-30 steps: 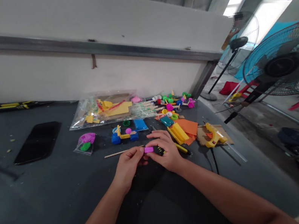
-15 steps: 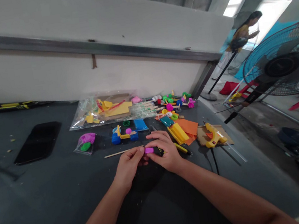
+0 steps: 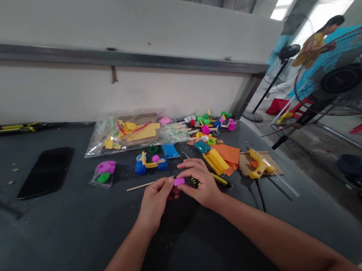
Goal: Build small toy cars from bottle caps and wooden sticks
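A small purple piece [image 3: 179, 181] is pinched between my left hand [image 3: 157, 199] and my right hand [image 3: 201, 185], low over the dark table. Both thumbs and index fingers press at it. Beyond my left fingers lies a thin wooden stick [image 3: 139, 187]. Just behind the hands stands a small toy with blue wheels and a yellow upright [image 3: 150, 164]. To its left sits a clear bag with purple and green clay [image 3: 104, 173]. Yellow foam blocks [image 3: 216, 161] and orange sheets [image 3: 228, 153] lie right of my right hand.
A yellow glue gun [image 3: 260, 164] rests on cardboard at the right, its cord trailing forward. A black phone [image 3: 46, 172] lies left. Behind are a plastic bag [image 3: 132, 132] and colourful parts. Beyond the table are a fan [image 3: 341, 78] and a person [image 3: 313, 46].
The purple piece has shifted and turned slightly between my fingers, while my hands stay almost in place. The person in the background has moved right.
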Tool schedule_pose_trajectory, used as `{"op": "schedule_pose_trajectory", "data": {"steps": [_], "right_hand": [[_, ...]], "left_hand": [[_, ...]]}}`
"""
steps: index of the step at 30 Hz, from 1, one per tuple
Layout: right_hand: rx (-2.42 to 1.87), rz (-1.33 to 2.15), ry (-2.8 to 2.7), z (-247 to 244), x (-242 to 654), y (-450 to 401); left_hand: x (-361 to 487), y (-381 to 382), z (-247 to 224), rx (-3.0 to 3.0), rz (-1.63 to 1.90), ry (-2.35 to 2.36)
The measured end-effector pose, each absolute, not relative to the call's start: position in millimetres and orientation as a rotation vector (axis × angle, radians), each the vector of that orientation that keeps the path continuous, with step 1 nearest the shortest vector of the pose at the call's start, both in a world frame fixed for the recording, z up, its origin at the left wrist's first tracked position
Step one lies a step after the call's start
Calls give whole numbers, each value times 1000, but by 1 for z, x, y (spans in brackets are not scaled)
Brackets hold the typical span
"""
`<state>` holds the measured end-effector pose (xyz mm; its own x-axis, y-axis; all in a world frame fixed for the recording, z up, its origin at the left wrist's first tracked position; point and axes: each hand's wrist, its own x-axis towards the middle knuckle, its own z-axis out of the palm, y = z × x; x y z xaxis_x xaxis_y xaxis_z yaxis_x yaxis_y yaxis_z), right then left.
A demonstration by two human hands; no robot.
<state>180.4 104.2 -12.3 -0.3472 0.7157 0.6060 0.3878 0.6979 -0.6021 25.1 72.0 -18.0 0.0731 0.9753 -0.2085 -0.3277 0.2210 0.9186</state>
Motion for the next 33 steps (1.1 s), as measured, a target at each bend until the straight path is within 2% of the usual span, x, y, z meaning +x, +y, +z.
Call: {"op": "schedule_pose_trajectory", "data": {"steps": [20, 33], "right_hand": [[-823, 400, -1948, -13, 180, 105], [-822, 250, -2012, -13, 183, 106]], "left_hand": [[25, 72, -21, 775, 1188, 1036], [24, 72, -23, 783, 1186, 1037]]}}
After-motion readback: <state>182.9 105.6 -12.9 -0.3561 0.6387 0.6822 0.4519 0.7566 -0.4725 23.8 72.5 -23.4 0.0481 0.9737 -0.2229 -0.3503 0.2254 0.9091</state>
